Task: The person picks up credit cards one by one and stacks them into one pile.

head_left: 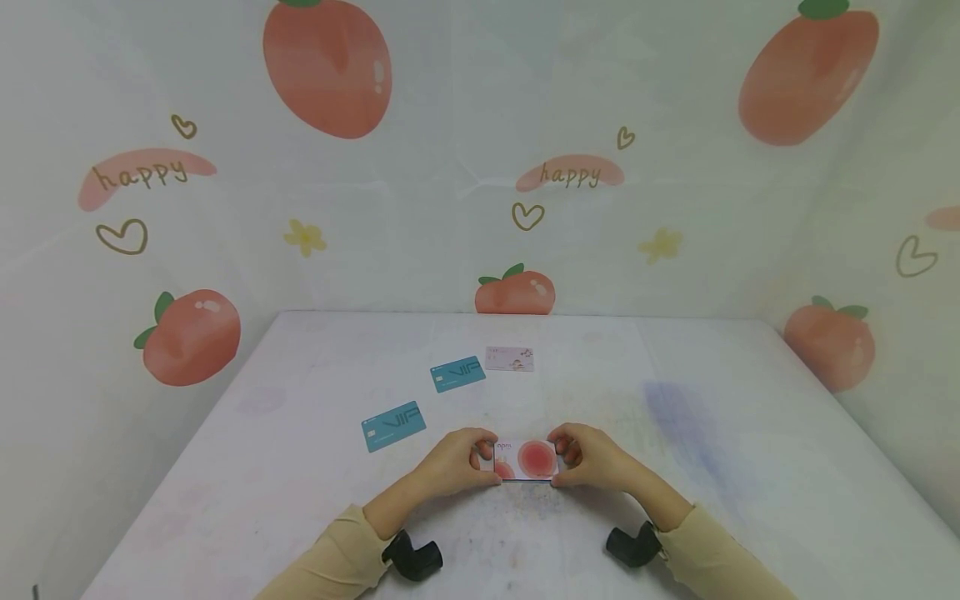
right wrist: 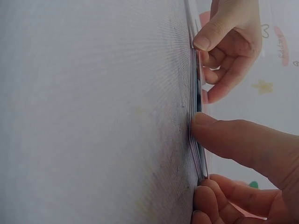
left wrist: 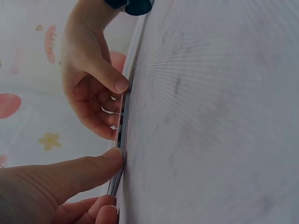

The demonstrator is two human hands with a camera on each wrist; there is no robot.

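Pinching card stack point(head_left: 527, 461) by opposite ends in curled left hand point(head_left: 457, 461) and curled right hand point(head_left: 592, 457), at or just above table point(head_left: 240, 500), nearer than teal cards point(head_left: 394, 427). Probably squaring edges. Next, likely needing even inward pressure, then gentle release without skewing edges.

"VIP" stands in large letters on the nearer teal card point(head_left: 393, 427) and again on the farther teal card point(head_left: 457, 374). The backdrop point(head_left: 420, 225) reads "happy" on the left pink band point(head_left: 147, 173) and the middle pink band point(head_left: 570, 173). Lettering on the white card with the red disc point(head_left: 524, 461) is too small to read surely.
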